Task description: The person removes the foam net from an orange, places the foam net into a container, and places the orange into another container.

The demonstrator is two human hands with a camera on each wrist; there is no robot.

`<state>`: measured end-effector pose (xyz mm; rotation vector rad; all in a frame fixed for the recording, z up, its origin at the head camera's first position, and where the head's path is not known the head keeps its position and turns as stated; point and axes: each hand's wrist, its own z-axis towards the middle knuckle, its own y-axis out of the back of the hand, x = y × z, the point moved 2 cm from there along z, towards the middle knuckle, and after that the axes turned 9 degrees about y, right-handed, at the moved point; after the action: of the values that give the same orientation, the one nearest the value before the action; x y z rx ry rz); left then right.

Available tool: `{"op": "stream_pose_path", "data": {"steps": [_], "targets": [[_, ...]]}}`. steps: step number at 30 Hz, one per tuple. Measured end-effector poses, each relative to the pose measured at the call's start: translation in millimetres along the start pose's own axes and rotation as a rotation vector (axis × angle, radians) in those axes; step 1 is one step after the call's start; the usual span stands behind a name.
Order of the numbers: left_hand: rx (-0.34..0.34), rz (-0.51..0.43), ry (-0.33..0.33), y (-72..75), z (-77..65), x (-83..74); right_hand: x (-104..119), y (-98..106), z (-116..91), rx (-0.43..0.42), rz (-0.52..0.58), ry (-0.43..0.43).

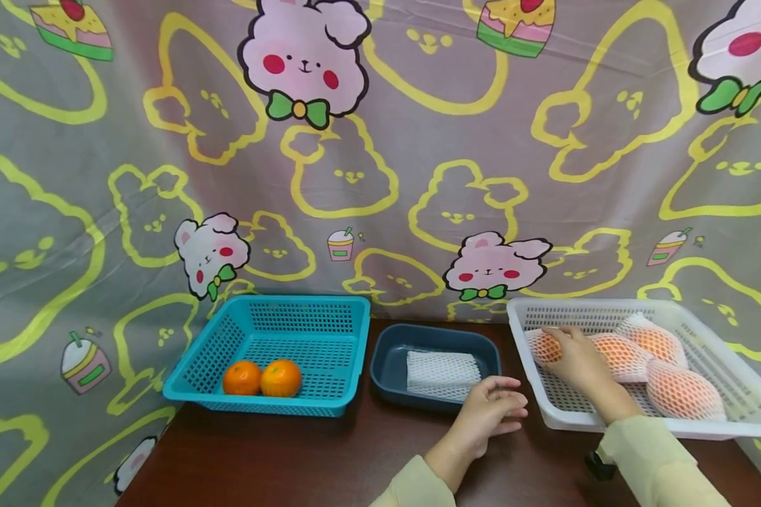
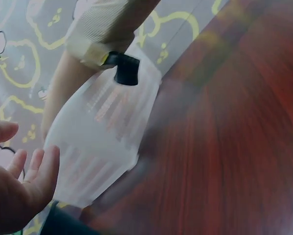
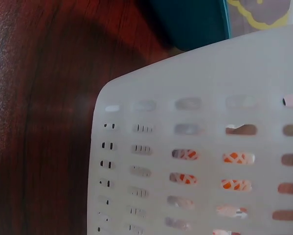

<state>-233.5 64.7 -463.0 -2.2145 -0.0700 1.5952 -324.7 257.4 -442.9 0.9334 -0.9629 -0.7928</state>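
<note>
The right hand (image 1: 580, 362) extends over the near rim of the white basket (image 1: 561, 417), and its fingers curl round the netted orange (image 1: 537, 345) at the left end, just beside the left wall; the thumb I cannot make out. The orange, partly covered, shows no clear long axis — it lies ahead and to the left of the right wrist. The left hand (image 1: 485, 415) is farther from it, outside the basket near the tray (image 1: 385, 380), fingers apart, slightly bent, holding nothing.
</note>
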Motion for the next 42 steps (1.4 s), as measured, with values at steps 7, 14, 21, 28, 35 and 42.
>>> {"op": "stream_pose_path", "data": {"steps": [7,14,21,28,35,42], "targets": [[-0.068,-0.094,0.056,-21.0,7.9,7.7,0,1,1,0.007,-0.033,-0.018],[-0.117,-0.168,0.073,-27.4,13.4,11.2,2,3,-2,-0.008,-0.035,-0.033],[-0.126,-0.203,0.1,-26.7,16.1,15.2,1,-2,-2,0.052,-0.013,-0.018],[-0.114,-0.211,0.108,-30.4,17.3,17.3,-6,-7,-5,0.082,-0.004,0.003],[-0.127,-0.209,0.101,-35.9,17.6,17.6,-9,-8,-8,0.08,0.042,-0.008],[-0.134,-0.218,0.101,-37.2,17.9,17.6,-7,-5,-9,0.09,-0.001,-0.012]]}}
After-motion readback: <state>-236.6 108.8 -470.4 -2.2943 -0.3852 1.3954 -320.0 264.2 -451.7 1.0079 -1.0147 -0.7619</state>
